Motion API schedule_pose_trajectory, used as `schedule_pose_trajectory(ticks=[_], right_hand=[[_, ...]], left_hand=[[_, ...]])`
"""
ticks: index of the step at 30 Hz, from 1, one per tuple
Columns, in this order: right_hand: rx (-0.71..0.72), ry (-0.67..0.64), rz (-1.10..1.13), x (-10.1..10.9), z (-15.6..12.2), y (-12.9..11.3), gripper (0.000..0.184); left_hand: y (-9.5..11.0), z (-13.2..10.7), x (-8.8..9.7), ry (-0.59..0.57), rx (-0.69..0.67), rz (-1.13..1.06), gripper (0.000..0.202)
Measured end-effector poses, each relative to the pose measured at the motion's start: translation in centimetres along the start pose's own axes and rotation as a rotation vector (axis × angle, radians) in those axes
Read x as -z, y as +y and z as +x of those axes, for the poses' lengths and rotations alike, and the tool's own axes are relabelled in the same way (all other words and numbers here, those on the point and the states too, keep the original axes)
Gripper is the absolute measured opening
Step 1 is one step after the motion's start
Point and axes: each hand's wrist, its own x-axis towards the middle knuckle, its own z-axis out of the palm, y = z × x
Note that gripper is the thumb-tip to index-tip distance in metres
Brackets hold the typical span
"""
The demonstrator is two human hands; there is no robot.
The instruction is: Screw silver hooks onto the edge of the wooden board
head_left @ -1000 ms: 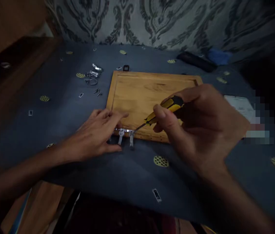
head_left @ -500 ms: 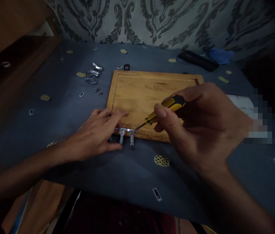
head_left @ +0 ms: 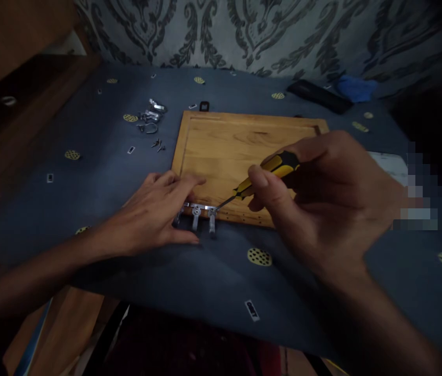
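My right hand is closed around a yellow-and-black screwdriver. Its shaft slants down and left, and the tip meets the metal hook rail by the rightmost visible hook. That rail lies along the near edge of a wooden board, with its hooks pointing toward me. Over the board's near left corner rests my left hand, thumb and index finger stretched apart around the rail's left part. The hand covers that end of the rail. Small dark holes dot the near edge to the right of the rail.
Left of the board lie several loose metal hooks and a few small screws. A dark elongated case and a blue cloth are at the back right. A whitish flat object sits behind my right hand. A patterned wall closes off the back.
Both hands stay nearly in place, and the screwdriver tip remains at the same hook. The whole view has shifted very slightly.
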Motion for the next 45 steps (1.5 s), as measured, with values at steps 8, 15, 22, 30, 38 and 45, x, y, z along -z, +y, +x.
schedule_pose_trajectory(ticks=[8, 15, 22, 30, 38, 45], right_hand=[[-0.018, 0.0, -0.033, 0.0, -0.1, -0.1, 0.022], [-0.02, 0.011, -0.03, 0.0, -0.1, -0.2, 0.027], [-0.029, 0.003, -0.011, -0.1, -0.3, -0.4, 0.029], [-0.049, -0.012, -0.018, 0.0, -0.3, -0.6, 0.029], [-0.013, -0.043, -0.018, 0.1, -0.3, -0.6, 0.028], [0.014, -0.042, -0.026, 0.2, -0.2, -0.6, 0.028]], left_hand=[[0.0, 0.0, 0.5, 0.007, -0.016, -0.033, 0.088], [0.7, 0.1, -0.5, 0.038, -0.031, -0.058, 0.083], [1.4, 0.6, -1.5, 0.097, -0.052, -0.043, 0.081], [1.7, 0.9, -2.0, 0.091, -0.034, -0.063, 0.079], [1.7, 1.1, -2.1, 0.093, -0.008, -0.078, 0.071], [1.3, 0.8, -2.5, 0.114, 0.016, -0.176, 0.081]])
